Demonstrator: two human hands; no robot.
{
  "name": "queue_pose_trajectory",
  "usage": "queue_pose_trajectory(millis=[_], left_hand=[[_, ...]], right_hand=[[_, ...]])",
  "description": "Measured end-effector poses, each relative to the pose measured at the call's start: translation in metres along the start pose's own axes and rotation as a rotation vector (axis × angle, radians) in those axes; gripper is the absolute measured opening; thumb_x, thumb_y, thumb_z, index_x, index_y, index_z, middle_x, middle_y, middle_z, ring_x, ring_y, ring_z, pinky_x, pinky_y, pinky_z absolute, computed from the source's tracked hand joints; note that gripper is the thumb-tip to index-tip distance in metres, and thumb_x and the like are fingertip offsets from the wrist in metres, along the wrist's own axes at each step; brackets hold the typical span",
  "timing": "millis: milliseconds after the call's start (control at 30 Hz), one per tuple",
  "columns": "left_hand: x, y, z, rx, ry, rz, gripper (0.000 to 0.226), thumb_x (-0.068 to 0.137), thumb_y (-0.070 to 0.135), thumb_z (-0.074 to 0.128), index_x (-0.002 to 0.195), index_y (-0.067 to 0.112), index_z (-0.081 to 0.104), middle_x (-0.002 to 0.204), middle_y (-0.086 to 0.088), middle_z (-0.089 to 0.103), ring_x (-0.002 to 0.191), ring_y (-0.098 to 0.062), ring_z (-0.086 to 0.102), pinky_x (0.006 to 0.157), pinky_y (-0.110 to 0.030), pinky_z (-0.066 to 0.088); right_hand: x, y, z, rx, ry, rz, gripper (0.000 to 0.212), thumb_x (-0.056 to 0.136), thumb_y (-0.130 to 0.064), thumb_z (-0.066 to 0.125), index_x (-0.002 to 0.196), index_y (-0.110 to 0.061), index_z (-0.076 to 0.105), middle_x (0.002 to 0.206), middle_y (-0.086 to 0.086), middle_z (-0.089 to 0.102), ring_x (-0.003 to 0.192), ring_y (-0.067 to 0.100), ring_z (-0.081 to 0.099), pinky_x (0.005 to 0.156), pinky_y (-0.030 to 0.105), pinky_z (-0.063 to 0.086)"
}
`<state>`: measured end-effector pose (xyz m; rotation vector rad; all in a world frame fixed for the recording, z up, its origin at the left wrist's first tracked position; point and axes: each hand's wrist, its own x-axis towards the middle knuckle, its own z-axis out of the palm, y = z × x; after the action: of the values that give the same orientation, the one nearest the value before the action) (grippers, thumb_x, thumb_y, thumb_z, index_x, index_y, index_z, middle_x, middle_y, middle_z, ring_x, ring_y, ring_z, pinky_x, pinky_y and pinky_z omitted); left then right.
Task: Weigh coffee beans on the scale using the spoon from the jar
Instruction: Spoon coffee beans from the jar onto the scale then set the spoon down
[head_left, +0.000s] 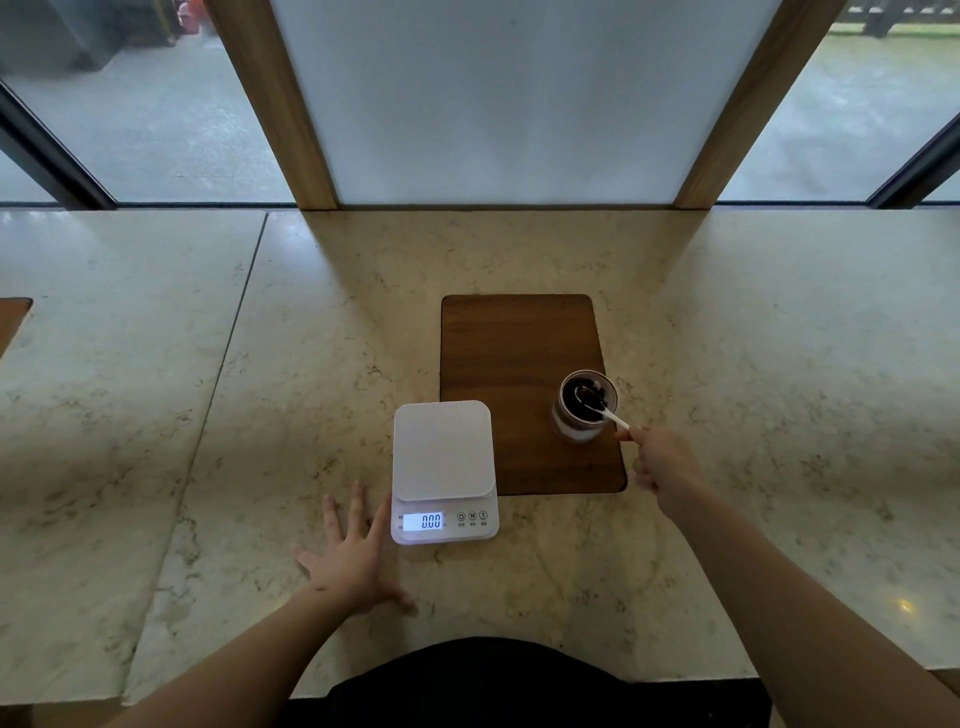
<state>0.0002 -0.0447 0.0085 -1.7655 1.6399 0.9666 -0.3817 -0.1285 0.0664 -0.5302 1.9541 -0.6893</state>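
Holding white spoon in dark beans, right hand

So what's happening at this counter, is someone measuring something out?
Yes, a person is weighing coffee beans. Their right hand holds a white spoon by its handle, with the bowl dipped into the beans in a glass jar that stands on a wooden board. The left hand lies flat and open on the stone counter beside a white scale. The scale's platform is bare and its display reads zero, so no beans are on it yet.
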Motion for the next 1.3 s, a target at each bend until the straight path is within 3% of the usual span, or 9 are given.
queue_pose_trajectory(millis=[267, 467, 600, 933, 1067, 1200, 1300], left_hand=[[0.002, -0.001, 0.001, 0.002, 0.003, 0.001, 0.159, 0.045, 0.091, 0.075, 0.141, 0.045, -0.044, 0.146, 0.001, -0.059, 0.137, -0.04, -0.049, 0.105, -0.088, 0.008], [0.003, -0.005, 0.003, -0.009, 0.008, -0.013, 0.159, 0.045, 0.09, 0.075, 0.138, 0.044, -0.045, 0.148, 0.001, -0.058, 0.139, -0.041, -0.047, 0.105, -0.088, 0.008], [0.004, -0.002, 0.002, -0.014, 0.006, 0.006, 0.159, 0.045, 0.091, 0.074, 0.137, 0.045, -0.046, 0.149, 0.001, -0.057, 0.139, -0.042, -0.047, 0.106, -0.088, 0.006], [0.01, -0.005, 0.006, -0.037, 0.029, 0.021, 0.16, 0.044, 0.086, 0.079, 0.145, 0.049, -0.039, 0.148, 0.004, -0.058, 0.133, -0.038, -0.053, 0.104, -0.088, 0.0], [0.012, -0.004, 0.009, -0.054, 0.014, 0.024, 0.16, 0.045, 0.084, 0.081, 0.147, 0.047, -0.037, 0.149, 0.003, -0.057, 0.13, -0.039, -0.055, 0.103, -0.089, -0.001], [0.014, -0.007, 0.009, -0.062, 0.0, 0.005, 0.16, 0.046, 0.084, 0.081, 0.138, 0.049, -0.046, 0.144, 0.004, -0.062, 0.124, -0.037, -0.061, 0.102, -0.09, -0.003], [0.014, -0.006, 0.01, -0.061, -0.002, 0.003, 0.159, 0.047, 0.084, 0.081, 0.127, 0.05, -0.052, 0.139, 0.005, -0.065, 0.123, -0.037, -0.062, 0.101, -0.09, -0.005]], right_hand=[[-0.002, -0.005, -0.002, 0.004, 0.01, -0.03, 0.032, 0.099, -0.025, 0.048, 0.082, -0.013, 0.071, 0.061, 0.001, 0.037, 0.053, 0.017, 0.035, 0.043, 0.031, 0.027], [-0.013, -0.019, 0.014, 0.029, -0.069, -0.059, 0.03, 0.101, -0.025, 0.045, 0.087, -0.01, 0.068, 0.046, -0.005, 0.031, 0.041, 0.013, 0.027, 0.036, 0.025, 0.02], [-0.028, -0.029, 0.029, 0.061, -0.144, -0.071, 0.032, 0.103, -0.022, 0.042, 0.089, -0.008, 0.066, 0.05, -0.003, 0.027, 0.043, 0.012, 0.02, 0.036, 0.024, 0.016], [-0.064, -0.027, 0.082, -0.036, -0.23, -0.093, 0.034, 0.103, -0.021, 0.042, 0.092, -0.005, 0.07, 0.049, -0.003, 0.032, 0.042, 0.011, 0.026, 0.042, 0.027, 0.021], [-0.07, -0.013, 0.104, -0.163, -0.258, -0.132, 0.036, 0.103, -0.02, 0.042, 0.083, -0.01, 0.071, 0.061, 0.001, 0.04, 0.053, 0.015, 0.033, 0.047, 0.03, 0.028], [-0.074, 0.005, 0.123, -0.214, -0.285, -0.115, 0.037, 0.102, -0.018, 0.044, 0.079, -0.012, 0.072, 0.065, -0.003, 0.045, 0.055, 0.015, 0.036, 0.049, 0.029, 0.03], [-0.072, 0.014, 0.13, -0.183, -0.314, -0.063, 0.025, 0.096, -0.016, 0.051, 0.083, -0.012, 0.071, 0.067, -0.004, 0.054, 0.053, 0.01, 0.045, 0.047, 0.026, 0.035]])
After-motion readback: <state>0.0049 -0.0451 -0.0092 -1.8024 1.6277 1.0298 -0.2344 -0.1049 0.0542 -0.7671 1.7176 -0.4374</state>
